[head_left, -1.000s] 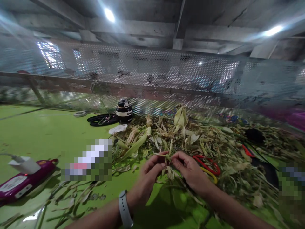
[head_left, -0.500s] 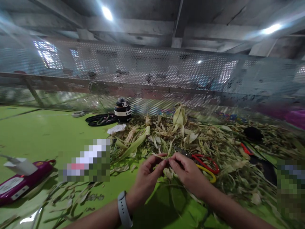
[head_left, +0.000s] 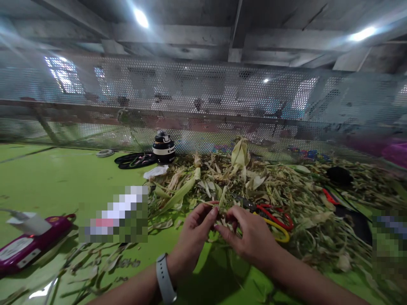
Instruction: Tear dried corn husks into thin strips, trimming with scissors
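Observation:
Between the thumb and fingers of my left hand (head_left: pixel 195 226) is a thin, pale strip of corn husk (head_left: pixel 222 197), its end sticking up past the fingertips. My right hand (head_left: pixel 249 233) is close beside it, fingers curled and thumb stretched toward the left hand; whatever lies in those fingers is too small to make out. Scissors with red and yellow handles (head_left: pixel 280 218) lie just beyond my right hand. A heap of dried corn husks (head_left: pixel 270 182) spreads behind both hands, with a larger folded husk (head_left: pixel 241 156) standing up in it.
A black bottle with a white band (head_left: pixel 163 148) stands at the back, beside a black flat coil (head_left: pixel 135 160) and a tape roll (head_left: pixel 104 153). A purple power strip (head_left: pixel 47 231) with a white plug lies left on the green table (head_left: pixel 63 178). A perforated screen (head_left: pixel 203 106) borders the back.
My right hand has shifted slightly down and its thumb has parted from the left fingertips. The left hand has drawn slightly left, still pinching the husk strip.

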Demonstrator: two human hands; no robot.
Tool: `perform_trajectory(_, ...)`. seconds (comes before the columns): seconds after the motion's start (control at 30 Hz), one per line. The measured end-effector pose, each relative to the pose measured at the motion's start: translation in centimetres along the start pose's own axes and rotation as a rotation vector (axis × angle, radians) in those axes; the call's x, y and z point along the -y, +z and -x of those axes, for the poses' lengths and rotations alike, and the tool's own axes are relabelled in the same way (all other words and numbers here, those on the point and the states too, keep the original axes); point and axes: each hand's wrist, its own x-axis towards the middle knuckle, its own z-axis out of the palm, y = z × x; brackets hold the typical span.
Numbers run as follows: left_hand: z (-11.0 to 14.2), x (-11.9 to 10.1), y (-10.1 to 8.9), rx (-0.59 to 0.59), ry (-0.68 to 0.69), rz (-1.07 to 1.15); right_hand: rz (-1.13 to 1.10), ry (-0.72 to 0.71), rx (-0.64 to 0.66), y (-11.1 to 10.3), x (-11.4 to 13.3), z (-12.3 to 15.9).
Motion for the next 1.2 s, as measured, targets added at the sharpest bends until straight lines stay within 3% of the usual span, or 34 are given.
perform_trajectory(0.07,0.0,0.0,0.0,-0.004,-0.008,0.042,0.102,-0.097,-0.036,0.5,-0.2,0.3)
perform_trajectory(0.2,-0.4,-0.1,-0.3,-0.028,-0.015,0.089,0.089,-0.194,-0.041,0.4,-0.2,0.3)
perform_trajectory(0.33,-1.0,-0.4,-0.8,-0.060,0.023,0.082,0.112,-0.139,0.221,-1.4,-0.2,-0.1)
perform_trajectory(0.4,-1.0,-0.5,-0.8,-0.058,0.030,0.059,0.089,-0.047,0.283,-2.6,-0.4,-0.4)
perform_trajectory(0.53,-0.4,-0.7,-0.3,0.022,0.023,-0.002,-0.219,0.160,0.066,-4.5,-0.9,-1.5)
perform_trajectory(0.63,0.2,-0.7,0.2,0.095,0.036,-0.026,-0.477,0.202,0.043,-4.5,-0.7,-2.0)
perform_trajectory(0.7,0.4,-0.6,0.4,0.126,0.050,-0.025,-0.514,0.143,0.052,-4.1,-0.4,-2.0)
perform_trajectory(0.87,0.4,-0.7,0.4,0.176,0.064,-0.050,-0.298,-0.104,-0.145,-3.3,0.8,-0.9)
perform_trajectory(1.0,0.3,-0.8,0.2,0.141,0.093,-0.020,-0.136,-0.290,-0.255,-2.6,1.5,0.2)
perform_trajectory(1.2,0.6,-1.2,0.5,0.114,-0.012,0.065,0.235,-0.563,-0.377,-1.0,0.9,1.3)
